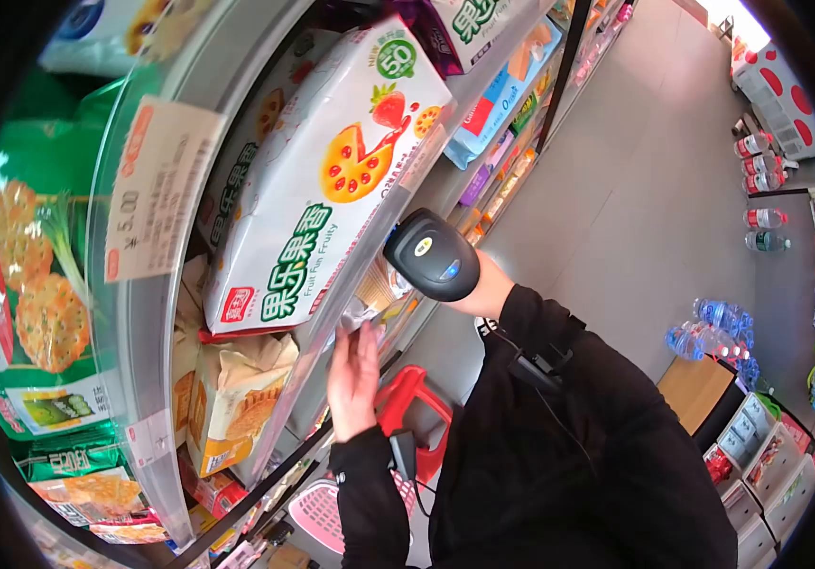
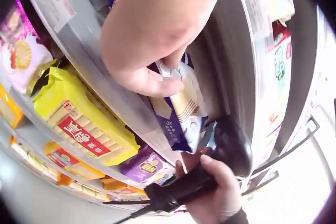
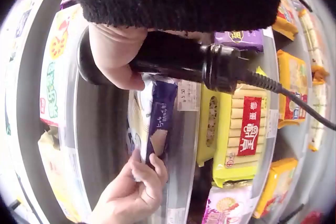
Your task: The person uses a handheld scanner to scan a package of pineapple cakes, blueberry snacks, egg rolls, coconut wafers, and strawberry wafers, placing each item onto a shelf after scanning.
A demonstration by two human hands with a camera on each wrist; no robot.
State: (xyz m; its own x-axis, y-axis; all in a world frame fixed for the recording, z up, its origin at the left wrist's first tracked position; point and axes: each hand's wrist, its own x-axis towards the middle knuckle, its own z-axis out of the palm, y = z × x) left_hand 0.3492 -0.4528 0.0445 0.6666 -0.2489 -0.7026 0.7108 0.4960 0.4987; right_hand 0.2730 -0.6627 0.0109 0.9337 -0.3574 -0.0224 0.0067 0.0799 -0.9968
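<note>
My right hand (image 1: 485,286) grips a black handheld barcode scanner (image 1: 434,254) by its handle, its cable trailing off in the right wrist view. Just under the scanner head lies a navy-and-cream snack packet (image 3: 164,109) on a grey shelf. My left hand (image 2: 157,37) pinches one end of this packet between thumb and fingers. In the right wrist view, the left hand (image 3: 128,190) is at the packet's near end and the scanner (image 3: 168,58) crosses its far end. The head view hides most of the packet behind the shelf edge.
A white biscuit box (image 1: 332,180) fills the shelf above, with a tan packet (image 1: 246,398) beside it. Yellow egg-roll packs (image 3: 244,134) stand on the neighbouring shelf. Below are a red stool (image 1: 417,398) and a pink basket (image 1: 322,512); bottles (image 1: 711,332) stand across the aisle.
</note>
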